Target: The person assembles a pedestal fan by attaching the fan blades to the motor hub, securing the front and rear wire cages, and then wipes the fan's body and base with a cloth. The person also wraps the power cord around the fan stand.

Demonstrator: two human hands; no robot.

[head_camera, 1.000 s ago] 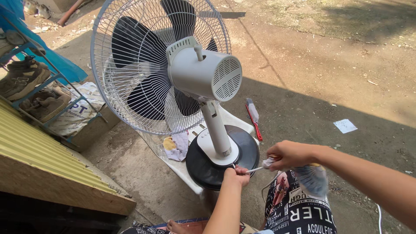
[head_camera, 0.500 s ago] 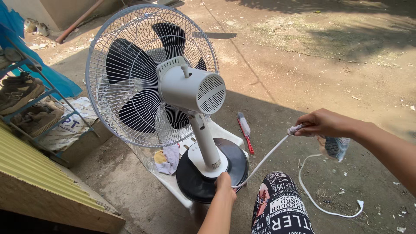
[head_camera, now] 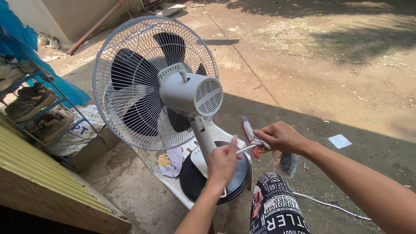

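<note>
At the bottom of the frame: a knee in black printed shorts (head_camera: pixel 275 208), both forearms reaching up from there.
Left hand (head_camera: pixel 223 162): lower middle, fingers pinched together on the white power cord (head_camera: pixel 245 148) right over the fan's base.
Right hand (head_camera: pixel 281 136): just right of it, fingers clamped on the same cord along with what looks like a bit of cloth; can't really tell what that is.
Cord: short stretch pulled straight between the two hands, the rest trailing loose on the ground at lower right (head_camera: pixel 329 204).
Handling, my guess: cord is light, floppy and smooth, so a firm pinch close to the hands beats grabbing the slack. The fan (head_camera: pixel 190 93) looks top-heavy; I'd hold the neck or the round black base (head_camera: pixel 195 180), not the thin wire grille, which would bend.
Edges: base sits on a white tray-like panel (head_camera: pixel 173 184), a rag (head_camera: pixel 171 161) just beside it, a red-handled tool (head_camera: pixel 249 130) behind the right hand.
Room: shoe rack (head_camera: pixel 39 117) and yellow corrugated sheet (head_camera: pixel 47 182) crowd the left; open concrete (head_camera: pixel 303 56) across the upper right.
</note>
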